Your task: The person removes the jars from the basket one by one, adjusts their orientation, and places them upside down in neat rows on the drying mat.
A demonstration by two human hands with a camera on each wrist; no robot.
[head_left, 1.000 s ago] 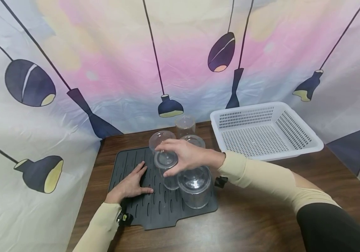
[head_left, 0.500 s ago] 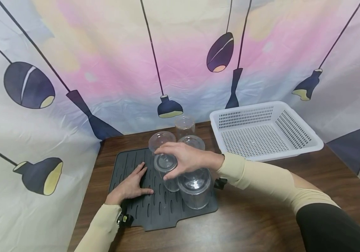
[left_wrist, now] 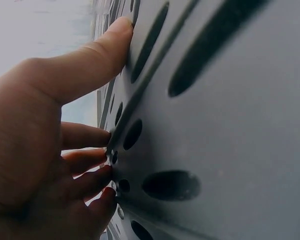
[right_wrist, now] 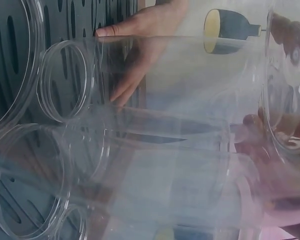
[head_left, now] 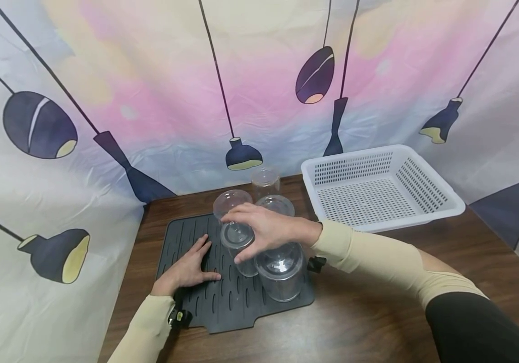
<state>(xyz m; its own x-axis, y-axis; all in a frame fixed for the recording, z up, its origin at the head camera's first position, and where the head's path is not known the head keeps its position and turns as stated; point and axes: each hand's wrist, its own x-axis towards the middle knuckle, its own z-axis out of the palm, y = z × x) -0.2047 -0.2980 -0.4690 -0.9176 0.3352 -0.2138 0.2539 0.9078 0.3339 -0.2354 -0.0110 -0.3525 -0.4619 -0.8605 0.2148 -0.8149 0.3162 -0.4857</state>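
Note:
My right hand [head_left: 266,227] reaches over a group of clear jars and grips the top of a tall, narrow clear jar [head_left: 237,236], fingers on its far side and thumb on its near side. This jar stands upright on the dark grey ridged mat [head_left: 236,302]. A wider clear jar [head_left: 282,277] stands just in front of it, toward the mat's near right corner. My left hand [head_left: 186,267] rests on the mat's left part with fingers spread. In the left wrist view its thumb [left_wrist: 102,55] and fingertips touch the slotted mat surface.
More clear jars stand behind: one at the mat's back edge [head_left: 232,199], one behind my right wrist [head_left: 277,202], and one near the wall [head_left: 266,181]. A white perforated basket [head_left: 377,224] sits at the back right of the brown wooden table [head_left: 368,312]. A printed cloth [head_left: 159,75] hangs behind.
The head view has shifted slightly. Both hands keep their places, and the jars and basket stay where they were.

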